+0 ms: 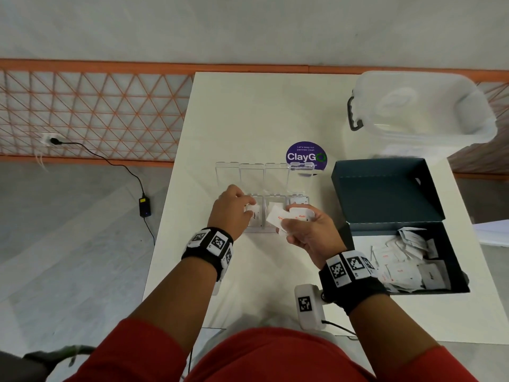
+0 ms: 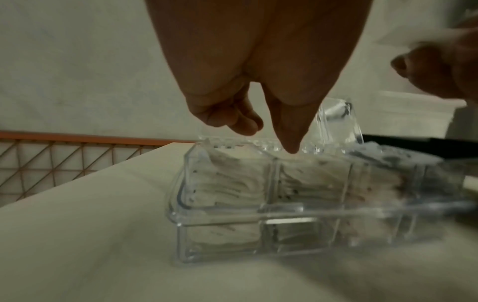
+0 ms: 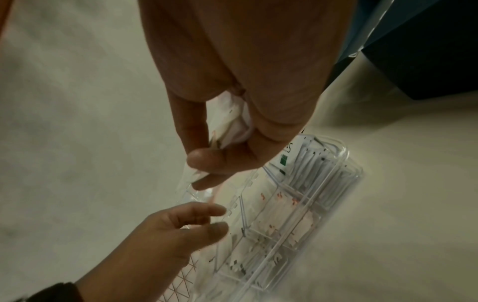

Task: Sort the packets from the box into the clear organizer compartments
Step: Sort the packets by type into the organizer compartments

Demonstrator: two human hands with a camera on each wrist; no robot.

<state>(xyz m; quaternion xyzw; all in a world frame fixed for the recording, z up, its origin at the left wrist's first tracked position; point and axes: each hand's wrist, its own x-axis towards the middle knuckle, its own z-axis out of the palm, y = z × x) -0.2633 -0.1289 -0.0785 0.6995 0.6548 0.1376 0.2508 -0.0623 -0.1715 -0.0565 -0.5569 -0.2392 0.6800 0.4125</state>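
The clear organizer (image 1: 276,172) lies mid-table with its lids folded back; its compartments (image 2: 220,220) hold stacked white packets. My left hand (image 1: 249,205) hovers over the left compartments, fingers loose and thumb pointing down (image 2: 271,139), with nothing between them. A white pepper packet (image 1: 255,216) lies just under its fingertips. My right hand (image 1: 290,216) grips a bunch of red-printed salt packets (image 1: 275,216) above the middle compartments (image 3: 297,214); thumb and fingers pinch the bunch (image 3: 227,122). The dark box (image 1: 451,244) at the right holds several more packets (image 1: 399,260).
The box's lid (image 1: 385,188) stands open behind it. A clear plastic tub (image 1: 421,106) sits at the back right, a purple ClayGo sticker (image 1: 306,157) behind the organizer. A white tagged device (image 1: 305,301) stands near the front edge. The table's left edge (image 1: 176,188) drops to the floor.
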